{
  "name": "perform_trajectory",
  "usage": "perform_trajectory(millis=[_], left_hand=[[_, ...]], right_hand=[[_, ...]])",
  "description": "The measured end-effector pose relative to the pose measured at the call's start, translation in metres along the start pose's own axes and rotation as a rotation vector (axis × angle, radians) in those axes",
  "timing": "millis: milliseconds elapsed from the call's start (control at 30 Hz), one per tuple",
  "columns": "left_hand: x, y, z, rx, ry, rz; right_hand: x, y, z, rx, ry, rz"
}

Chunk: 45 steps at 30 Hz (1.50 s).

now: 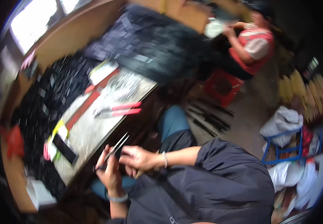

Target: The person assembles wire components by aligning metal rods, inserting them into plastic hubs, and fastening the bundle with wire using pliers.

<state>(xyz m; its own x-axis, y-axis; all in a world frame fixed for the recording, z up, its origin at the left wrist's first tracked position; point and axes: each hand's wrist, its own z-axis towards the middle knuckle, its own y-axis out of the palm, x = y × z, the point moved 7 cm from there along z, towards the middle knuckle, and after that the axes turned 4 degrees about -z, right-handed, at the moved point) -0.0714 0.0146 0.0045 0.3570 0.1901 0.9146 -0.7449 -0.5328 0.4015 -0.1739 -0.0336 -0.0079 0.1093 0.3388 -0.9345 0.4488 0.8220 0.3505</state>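
My left hand point(111, 175), with a band on its wrist, is closed around a slim metal tool, apparently scissors point(122, 143). Two thin, pointed blades stick out from the fingers, slightly apart. The handle is mostly hidden by the hand. Close beside it is my right hand point(139, 158), a beaded bracelet at its wrist. Its fingers are curled together near the base of the blades; blur hides what they hold, if anything. Both hands are above my lap, just off the edge of the worktable point(83, 145). Red-handled pliers point(122, 109) lie on the table nearby.
A dark phone point(65, 149), a long red strip point(83, 110) and clear plastic point(124, 87) lie on the table. Black pieces point(146, 37) are heaped behind. Another person point(256, 44) sits on a red stool point(223, 87). White sacks point(282, 125) and a blue frame point(284, 151) stand right.
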Motion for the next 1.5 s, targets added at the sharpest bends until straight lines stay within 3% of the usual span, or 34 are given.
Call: perform_trajectory(millis=[67,133,233,367,500,567,667,733,900,967,1100,1167,1233,1367,1500], left_hand=[[0.003,0.004,0.002,0.015,0.021,0.011],[0.001,0.007,0.001,-0.018,-0.024,-0.049],[-0.006,0.004,0.000,-0.062,-0.120,-0.246],[-0.010,0.003,-0.001,-0.183,-0.144,-0.462],[-0.018,0.000,0.005,-0.217,-0.153,-0.500],[-0.025,-0.005,0.007,-0.200,-0.259,-0.511],[-0.024,-0.006,0.010,-0.259,-0.251,-0.486],[-0.018,-0.002,0.009,-0.303,-0.241,-0.421],[-0.013,-0.005,0.017,-0.359,-0.219,-0.264],[-0.020,-0.011,0.017,-0.234,-0.233,-0.264],[-0.021,-0.016,0.017,-0.242,-0.195,-0.319],[-0.016,-0.015,0.016,-0.319,-0.231,-0.266],[-0.013,-0.014,0.013,-0.353,-0.255,-0.203],[-0.011,-0.014,0.020,-0.433,-0.243,-0.184],[-0.006,-0.022,0.018,-0.249,-0.251,-0.062]], right_hand=[[0.006,-0.004,0.002,0.027,0.040,0.013],[0.008,-0.008,0.003,0.009,-0.146,-0.153],[0.002,0.004,-0.002,-0.016,-0.011,0.041],[0.010,0.005,0.006,-0.158,0.007,0.002],[0.009,0.005,0.008,-0.126,0.037,-0.060],[0.006,0.006,0.010,-0.101,0.002,-0.045],[0.005,0.001,0.012,-0.053,-0.030,-0.038],[0.009,0.005,0.011,-0.186,0.056,-0.084],[0.010,0.008,0.013,-0.178,0.085,0.024],[0.012,0.006,0.012,-0.185,0.081,-0.022],[0.013,0.006,0.012,-0.210,0.075,-0.088],[0.013,0.004,0.014,-0.213,0.089,-0.101],[0.014,0.011,0.014,-0.287,0.131,0.075],[0.018,0.009,0.013,-0.332,0.149,0.009],[0.017,0.006,0.012,-0.233,0.133,-0.008]])
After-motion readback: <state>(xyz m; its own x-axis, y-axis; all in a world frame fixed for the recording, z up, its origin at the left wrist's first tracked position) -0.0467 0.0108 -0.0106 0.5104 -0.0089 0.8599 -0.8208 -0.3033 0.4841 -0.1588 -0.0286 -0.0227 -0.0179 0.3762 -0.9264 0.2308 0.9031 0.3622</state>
